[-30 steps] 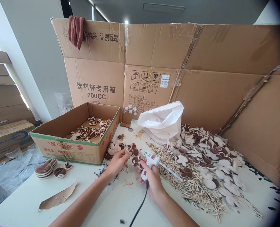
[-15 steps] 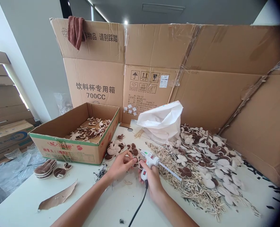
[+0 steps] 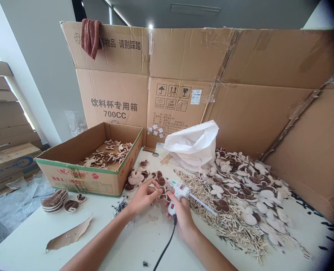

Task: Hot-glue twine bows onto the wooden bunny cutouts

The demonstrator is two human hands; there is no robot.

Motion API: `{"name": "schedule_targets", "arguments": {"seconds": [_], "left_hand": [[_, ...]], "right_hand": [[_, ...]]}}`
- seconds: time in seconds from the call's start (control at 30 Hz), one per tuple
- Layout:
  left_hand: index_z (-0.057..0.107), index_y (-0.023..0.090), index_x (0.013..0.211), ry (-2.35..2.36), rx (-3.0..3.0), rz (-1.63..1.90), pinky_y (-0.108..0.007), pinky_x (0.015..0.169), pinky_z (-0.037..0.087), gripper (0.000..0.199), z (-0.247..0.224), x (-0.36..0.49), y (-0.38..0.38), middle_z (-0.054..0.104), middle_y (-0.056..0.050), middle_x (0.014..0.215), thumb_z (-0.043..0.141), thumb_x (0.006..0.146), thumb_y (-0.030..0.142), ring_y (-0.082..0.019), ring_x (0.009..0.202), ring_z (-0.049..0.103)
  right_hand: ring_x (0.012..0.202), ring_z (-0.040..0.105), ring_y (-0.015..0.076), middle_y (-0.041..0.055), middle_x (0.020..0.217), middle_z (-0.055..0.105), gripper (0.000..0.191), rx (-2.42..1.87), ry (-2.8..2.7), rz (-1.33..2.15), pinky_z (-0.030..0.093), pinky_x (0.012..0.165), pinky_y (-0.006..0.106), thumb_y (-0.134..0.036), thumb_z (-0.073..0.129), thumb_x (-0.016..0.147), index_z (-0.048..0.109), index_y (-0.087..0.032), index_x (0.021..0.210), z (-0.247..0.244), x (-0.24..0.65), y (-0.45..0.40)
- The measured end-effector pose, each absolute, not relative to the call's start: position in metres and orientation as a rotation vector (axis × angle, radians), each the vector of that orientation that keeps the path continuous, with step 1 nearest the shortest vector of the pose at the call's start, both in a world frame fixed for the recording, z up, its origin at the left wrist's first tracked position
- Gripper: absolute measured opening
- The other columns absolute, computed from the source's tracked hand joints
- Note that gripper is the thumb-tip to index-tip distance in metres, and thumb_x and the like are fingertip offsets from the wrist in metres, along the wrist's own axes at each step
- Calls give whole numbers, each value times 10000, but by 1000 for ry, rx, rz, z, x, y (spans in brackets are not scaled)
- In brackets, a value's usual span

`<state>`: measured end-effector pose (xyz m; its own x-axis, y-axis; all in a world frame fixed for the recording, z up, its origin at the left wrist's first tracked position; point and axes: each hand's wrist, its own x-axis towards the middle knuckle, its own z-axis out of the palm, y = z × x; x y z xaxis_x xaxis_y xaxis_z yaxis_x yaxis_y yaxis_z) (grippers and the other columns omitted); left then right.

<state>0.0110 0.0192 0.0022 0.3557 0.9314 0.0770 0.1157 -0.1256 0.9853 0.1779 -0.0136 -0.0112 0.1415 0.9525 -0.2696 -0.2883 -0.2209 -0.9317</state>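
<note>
Brown felt piece (image 3: 163,193) with cream strings sat between both hands, over the middle of the work surface. Tall cardboard panels (image 3: 180,52) rose at the back and along the right, above a white table (image 3: 121,241). At the table's left stood an open cardboard box (image 3: 82,182) with green edging, holding brown and cream pieces. A heap of felt shapes (image 3: 248,188) spread across the right side, next to a crumpled white bag (image 3: 192,145); in front of the heap lay a pile of short cream cords (image 3: 237,229). Nearer the left edge were a torn cardboard strip (image 3: 70,235) and a small stack of fuzzy brown shapes (image 3: 54,200). The right hand (image 3: 183,214) was wrapped around a white glue gun (image 3: 179,189), its thumb reaching to the piece's right side. The left hand (image 3: 142,197) had its thumb and fingertips drawn together, pinching at the piece's left side; exactly which part they gripped was too small to tell. A glue stick (image 3: 203,204) poked from the gun toward the cords.
</note>
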Motion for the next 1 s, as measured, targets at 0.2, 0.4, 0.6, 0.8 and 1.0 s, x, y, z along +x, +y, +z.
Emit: {"name": "schedule_targets", "arguments": {"seconds": [0.2, 0.4, 0.6, 0.8, 1.0], "left_hand": [[533, 227, 971, 969, 1515, 943, -233, 612, 432, 312, 1, 13, 20, 655, 22, 661, 626, 919, 520, -154, 614, 564], [538, 220, 967, 983, 1510, 948, -234, 614, 433, 291, 0, 13, 20, 668, 17, 667, 627, 918, 493, -151, 607, 574], [526, 223, 947, 1004, 1524, 933, -226, 606, 418, 236, 5, 15, 17, 677, 24, 642, 615, 925, 440, -148, 601, 575], [519, 226, 942, 1010, 1540, 923, -226, 604, 413, 170, 8, 16, 15, 678, 31, 634, 602, 922, 372, -152, 598, 588], [511, 221, 944, 980, 1520, 930, -228, 606, 413, 166, 4, 16, 17, 671, 27, 632, 592, 918, 364, -147, 592, 586]], "right_hand": [[419, 565, 162, 8, 602, 649, 354, -1252, -772, 1366, 332, 374, 260, -512, 782, 739, 620, -200, 779, -12, 178, -13], [420, 573, 166, 7, 608, 649, 336, -1267, -773, 1369, 333, 374, 259, -490, 769, 758, 621, -197, 828, -12, 178, -13], [418, 570, 166, 7, 620, 655, 346, -1293, -771, 1383, 335, 371, 261, -502, 759, 769, 627, -206, 889, -11, 178, -14], [430, 579, 174, 10, 631, 661, 343, -1293, -766, 1401, 346, 378, 269, -502, 765, 767, 614, -221, 892, -11, 179, -14], [428, 572, 161, -3, 628, 649, 293, -1292, -790, 1408, 338, 382, 260, -455, 744, 788, 612, -218, 899, -11, 180, -14]]}}
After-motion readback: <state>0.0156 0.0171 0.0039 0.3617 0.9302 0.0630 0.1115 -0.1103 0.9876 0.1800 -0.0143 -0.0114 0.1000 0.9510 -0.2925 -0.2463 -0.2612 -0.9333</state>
